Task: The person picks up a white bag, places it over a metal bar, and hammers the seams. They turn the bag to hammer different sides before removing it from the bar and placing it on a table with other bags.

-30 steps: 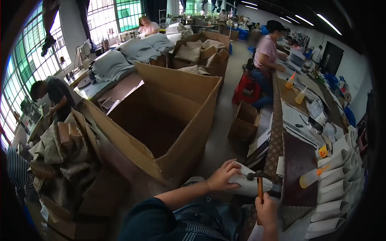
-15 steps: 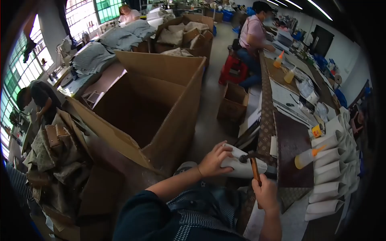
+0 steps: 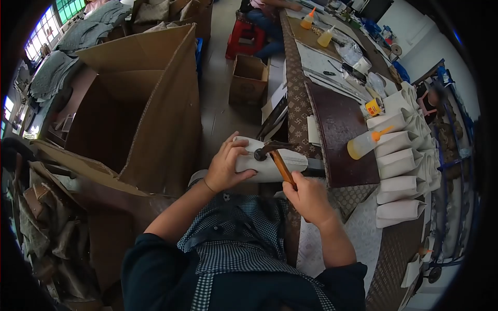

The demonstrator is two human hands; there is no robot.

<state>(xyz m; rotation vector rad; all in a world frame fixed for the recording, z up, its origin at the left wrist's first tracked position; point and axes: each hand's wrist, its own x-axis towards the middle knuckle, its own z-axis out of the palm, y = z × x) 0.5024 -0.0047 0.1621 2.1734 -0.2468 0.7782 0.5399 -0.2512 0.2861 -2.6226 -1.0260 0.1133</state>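
Note:
My left hand point(image 3: 224, 167) grips the near end of a white, sleeve-like piece point(image 3: 263, 172) of leather or cloth, fingers over its top and thumb along its lower side. The piece sits around a dark bar point(image 3: 316, 168) that juts out from the table edge. In my right hand point(image 3: 309, 198) is a hammer point(image 3: 281, 165), held by its wooden handle. Its dark head is over the white piece, close to my left fingertips; whether it touches cannot be told. More white pieces point(image 3: 397, 168) stand in an overlapping row on the table at my right.
A glue bottle point(image 3: 361, 145) with an orange nozzle lies tilted on a dark red board point(image 3: 337, 122), near a yellow tin point(image 3: 373, 107). A big open carton point(image 3: 166, 114) stands at left, a smaller box point(image 3: 248, 83) ahead. A co-worker point(image 3: 264, 23) sits beyond.
My view has turned down and to the right, so the surroundings appear shifted left and up. Both hands keep their grip on the white piece and hammer.

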